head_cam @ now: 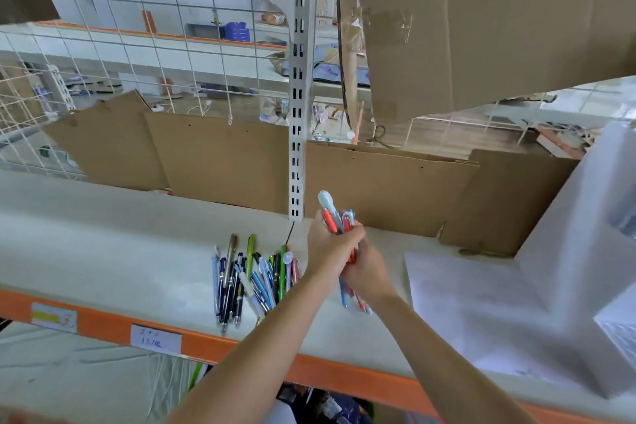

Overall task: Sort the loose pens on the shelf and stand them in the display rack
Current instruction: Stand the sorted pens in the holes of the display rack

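Step in hand, as I judge it: gathering and sorting. Both hands are closed round one bundle of pens (339, 222), held over the shelf (103, 244) just right of the slotted upright (297, 134).

Left hand (330, 251): fingers curled round the upper part of the bundle, gripping it. Right hand (366, 268): just below and nearer, also wrapped round the shafts. Where one grip ends and the other starts is hard to tell; the hands overlap.

The bundle: stands roughly upright, tilted slightly left. Red and pale blue caps stick out above the left hand; blue and red tips show below the right hand, blurred.

Loose pile of pens (251, 279): lies on the shelf just left of the hands, near the orange front edge (103, 323). Mixed lot of dark blue, black, green, light blue, white and one bronze-coloured. They mostly lie pointing near to far, fanned and overlapping. Not yet sorted, by the look of it.

A display rack is not plainly in view. The white stepped structure (564, 268) at right could be part of it; cannot say.

Next move, my reading: square up the bundle ends so the pens sit level, then either pick more from the pile or carry the handful to the rack. Slim round shafts are likely to slip past each other, so the grip needs to stay firm.

Cardboard sheets (223, 158) line the far side of the shelf.
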